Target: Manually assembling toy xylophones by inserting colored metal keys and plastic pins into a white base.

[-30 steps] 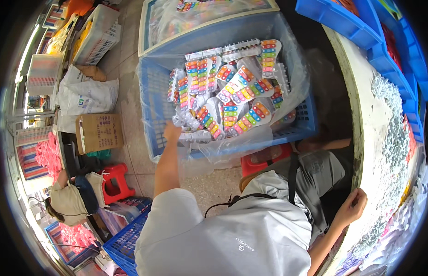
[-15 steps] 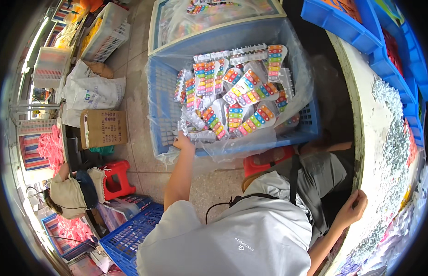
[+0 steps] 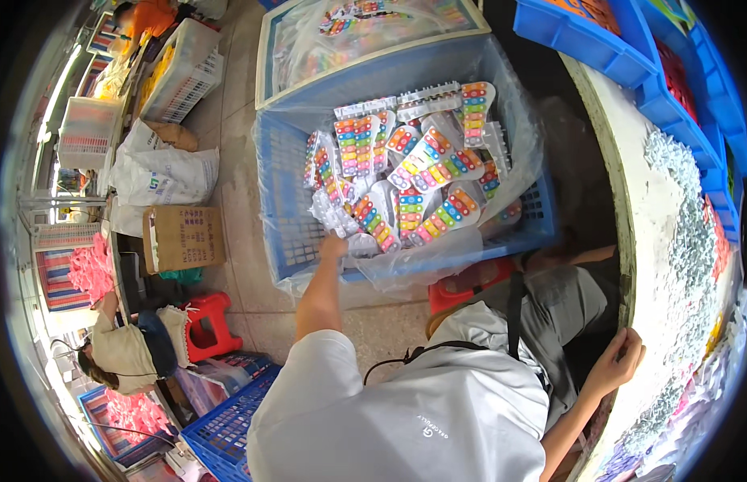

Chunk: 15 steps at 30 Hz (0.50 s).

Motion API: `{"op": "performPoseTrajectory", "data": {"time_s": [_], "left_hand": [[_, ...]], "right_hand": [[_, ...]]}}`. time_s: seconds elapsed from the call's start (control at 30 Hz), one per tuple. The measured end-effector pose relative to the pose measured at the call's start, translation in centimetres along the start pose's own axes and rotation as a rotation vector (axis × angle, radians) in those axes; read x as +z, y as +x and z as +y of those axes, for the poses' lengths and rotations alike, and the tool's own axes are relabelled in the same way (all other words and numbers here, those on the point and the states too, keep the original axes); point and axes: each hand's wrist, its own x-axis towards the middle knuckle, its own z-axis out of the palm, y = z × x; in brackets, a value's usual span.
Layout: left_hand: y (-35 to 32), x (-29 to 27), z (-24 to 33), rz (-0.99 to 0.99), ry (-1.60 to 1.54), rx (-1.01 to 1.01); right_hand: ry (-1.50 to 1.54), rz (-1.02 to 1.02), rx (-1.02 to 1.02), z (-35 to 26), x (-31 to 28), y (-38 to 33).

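Observation:
Over the near left rim of a blue crate [image 3: 285, 269] lined with clear plastic reaches my left hand [image 3: 333, 247]. It touches or nearly touches a white piece [image 3: 332, 214] turned underside up; its fingers are blurred and partly hidden, so their grip does not show. Inside the crate lies a heap of white, tapered toy-xylophone-like pieces with rainbow-coloured bars [image 3: 454, 210], some face up and some on edge. My right hand [image 3: 617, 363] rests by the edge of the white worktable [image 3: 622, 233], its fingers curled and nothing visible in them.
Behind the crate stands another plastic-covered container [image 3: 269, 64] of colourful pieces. Small grey parts [image 3: 683, 217] are spread on the worktable, below blue bins [image 3: 590, 36]. A red stool [image 3: 206, 325], a cardboard box [image 3: 185, 238] and a blue basket [image 3: 229, 426] stand left. Another person [image 3: 128, 353] sits there.
My left hand has shifted slightly right along the crate's near rim. The white piece by it lies a little differently. The view has tilted slightly; my right hand stays at the table edge.

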Motion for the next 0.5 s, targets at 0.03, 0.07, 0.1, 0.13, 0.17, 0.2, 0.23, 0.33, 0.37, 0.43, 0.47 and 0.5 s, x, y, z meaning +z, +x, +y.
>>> {"op": "performPoseTrajectory", "data": {"time_s": [0.03, 0.07, 0.1, 0.13, 0.17, 0.2, 0.23, 0.33, 0.37, 0.43, 0.47, 0.5], "left_hand": [[-1.5, 0.3, 0.9, 0.076, 0.167, -0.004], [-2.8, -0.3, 1.7, 0.011, 0.084, -0.017], [-3.4, -0.4, 1.6, 0.018, 0.088, -0.018], [-3.8, -0.3, 1.5, 0.002, 0.028, -0.049], [-4.1, -0.3, 1.5, -0.015, -0.032, -0.077], [-3.6, -0.7, 1.7, -0.014, -0.028, -0.076], [-2.6, -1.3, 2.1, -0.154, -0.123, 0.001], [-2.0, 0.0, 1.9, -0.250, -0.443, 0.123], [-1.9, 0.8, 1.1, -0.199, -0.673, 0.153], [-0.1, 0.8, -0.7, -0.113, -0.367, 0.223], [0.8, 0.7, -1.3, -0.027, -0.066, 0.280], [1.7, -0.5, -1.0, -0.003, -0.063, 0.279]], "right_hand": [[-0.005, 0.000, 0.005, -0.1, 0.0, -0.2], [-0.036, -0.011, -0.015, -0.1, -0.1, -0.2], [-0.050, -0.022, -0.036, -0.2, -0.1, -0.2], [-0.046, -0.021, -0.032, -0.2, 0.0, -0.1], [-0.035, -0.034, -0.026, -0.3, -0.2, -0.1], [-0.026, -0.047, -0.020, -0.3, -0.3, 0.0], [-0.028, -0.048, -0.017, -0.2, -0.3, -0.1], [-0.058, 0.003, -0.058, -0.2, -0.2, -0.1], [-0.055, 0.016, -0.060, -0.6, -0.1, -0.1], [-0.043, 0.038, -0.056, -1.0, 0.1, 0.1], [-0.030, 0.013, -0.058, -1.0, -0.1, 0.3], [-0.007, -0.005, -0.062, -1.1, -0.1, 0.5]]}}
